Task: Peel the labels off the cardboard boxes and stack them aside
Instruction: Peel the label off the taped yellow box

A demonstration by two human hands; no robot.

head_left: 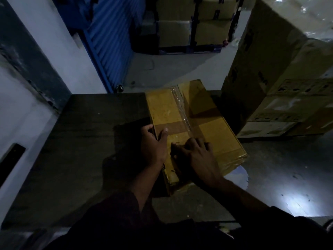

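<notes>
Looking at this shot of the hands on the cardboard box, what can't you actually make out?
All in the head view:
- Whether a label is left on the cardboard box: dim light, and the right hand covers the near part.
- What the right fingertips pinch, if anything: too dark.
- The box's left side: the left hand wraps that edge.
- Print on the big carton: blurred.

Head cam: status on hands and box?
Left hand grips cardboard box at its left edge. Right hand fingers on box top, picking near clear tape. Nothing blocking.
</notes>
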